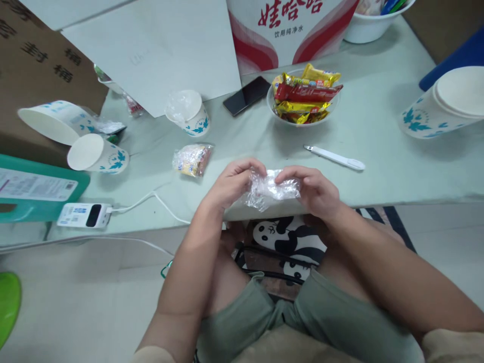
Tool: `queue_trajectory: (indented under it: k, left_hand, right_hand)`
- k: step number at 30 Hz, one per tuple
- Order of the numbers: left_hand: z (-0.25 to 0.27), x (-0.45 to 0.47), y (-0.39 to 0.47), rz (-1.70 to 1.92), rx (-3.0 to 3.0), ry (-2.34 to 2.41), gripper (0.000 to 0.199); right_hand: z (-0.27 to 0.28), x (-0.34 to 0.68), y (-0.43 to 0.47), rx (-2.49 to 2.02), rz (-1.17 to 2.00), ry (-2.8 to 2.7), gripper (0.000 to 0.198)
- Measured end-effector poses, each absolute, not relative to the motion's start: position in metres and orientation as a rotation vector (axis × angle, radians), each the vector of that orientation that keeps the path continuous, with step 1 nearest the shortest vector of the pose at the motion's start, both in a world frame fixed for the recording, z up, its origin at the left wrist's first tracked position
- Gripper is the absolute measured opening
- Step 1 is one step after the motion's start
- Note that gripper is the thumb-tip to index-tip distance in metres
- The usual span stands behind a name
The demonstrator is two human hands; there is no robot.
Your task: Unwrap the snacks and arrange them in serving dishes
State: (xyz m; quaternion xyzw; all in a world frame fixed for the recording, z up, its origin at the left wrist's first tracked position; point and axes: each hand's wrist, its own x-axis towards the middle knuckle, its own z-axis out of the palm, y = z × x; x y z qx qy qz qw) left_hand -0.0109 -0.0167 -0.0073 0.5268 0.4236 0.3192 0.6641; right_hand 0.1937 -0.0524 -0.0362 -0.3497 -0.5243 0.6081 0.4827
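Note:
Between my two hands, at the table's front edge, is a crinkled piece of clear plastic wrap [278, 187]. My left hand [240, 181] pinches its left end between thumb and fingers. On the other side, my right hand [312, 186] grips the right end with curled fingers. Left of my left hand lies a small clear-wrapped bundle of snacks [192, 160]. Beyond my right hand rests a white utility knife [335, 157], lying at a slant. A bowl [302, 121] of yellow and red wrapped snack bars [308, 94] stands farther back.
A paper cup [194, 118] with crumpled plastic stands near a black phone [247, 96]. More paper cups [100, 155] are at left, and stacked ones [427, 113] at right. A white power bank [83, 215] trails a cable [166, 205]. Boxes [287, 38] line the back.

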Motion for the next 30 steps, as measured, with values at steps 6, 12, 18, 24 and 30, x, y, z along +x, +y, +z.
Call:
queue_trajectory:
  k: [6, 12, 18, 24, 30]
  left_hand:
    - [-0.009, -0.013, -0.013, 0.596, 1.309, 0.987, 0.021]
    - [-0.018, -0.006, -0.015, 0.707, 1.236, 0.960, 0.055]
    - [-0.012, -0.005, -0.017, 0.638, 1.302, 0.969, 0.027]
    - [-0.009, -0.004, -0.018, 0.760, 1.379, 1.151, 0.016]
    - [-0.004, -0.016, -0.016, 0.797, 1.441, 1.194, 0.012]
  right_hand:
    - [-0.034, 0.191, -0.054, -1.186, 1.171, -1.569, 0.018]
    - [-0.037, 0.190, -0.050, -1.303, 1.226, -1.397, 0.046]
    - [-0.028, 0.192, -0.054, -1.327, 1.081, -1.496, 0.026]
    - [-0.032, 0.181, -0.053, -1.404, 0.890, -1.437, 0.013]
    - [-0.038, 0.163, -0.051, -1.210, 0.683, -1.569, 0.017]
